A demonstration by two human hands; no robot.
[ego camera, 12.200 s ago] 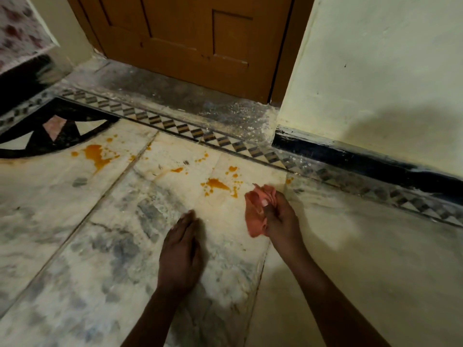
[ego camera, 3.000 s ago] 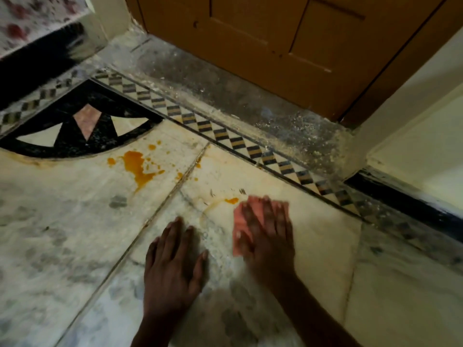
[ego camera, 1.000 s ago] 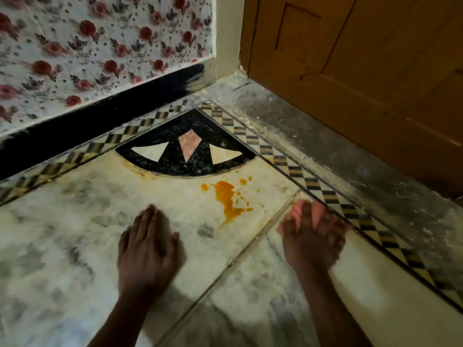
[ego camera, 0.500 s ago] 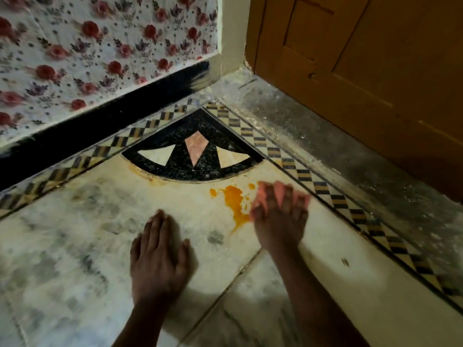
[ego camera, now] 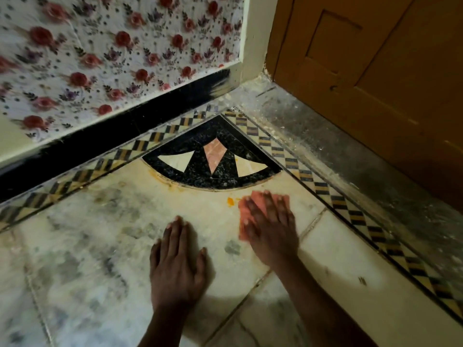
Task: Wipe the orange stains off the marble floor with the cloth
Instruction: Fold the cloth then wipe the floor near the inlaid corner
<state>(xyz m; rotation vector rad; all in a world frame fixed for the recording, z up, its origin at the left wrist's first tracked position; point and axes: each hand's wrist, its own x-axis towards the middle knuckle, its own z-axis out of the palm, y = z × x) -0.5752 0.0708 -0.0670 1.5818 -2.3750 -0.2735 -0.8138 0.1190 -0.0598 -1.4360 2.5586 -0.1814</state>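
My right hand (ego camera: 269, 229) lies flat with spread fingers on the pink cloth (ego camera: 244, 216), pressing it onto the marble floor (ego camera: 100, 246) just below the black corner inlay. The cloth peeks out at the hand's left side and past the fingertips. A small orange stain (ego camera: 230, 201) shows just left of the cloth; whatever lies under the cloth is hidden. My left hand (ego camera: 176, 261) rests flat on the marble, palm down, a little left of and nearer than the right hand.
A black fan-shaped inlay (ego camera: 213, 164) fills the floor corner, framed by a checkered border strip (ego camera: 333, 196). A flowered wall (ego camera: 112, 46) with a black skirting stands at the left. A brown wooden door (ego camera: 388, 83) above a dusty grey threshold (ego camera: 338, 151) stands at the right.
My right hand has slid the cloth left over the large orange stain, which is now covered, with only a small spot showing. My left hand stays planted on the marble.
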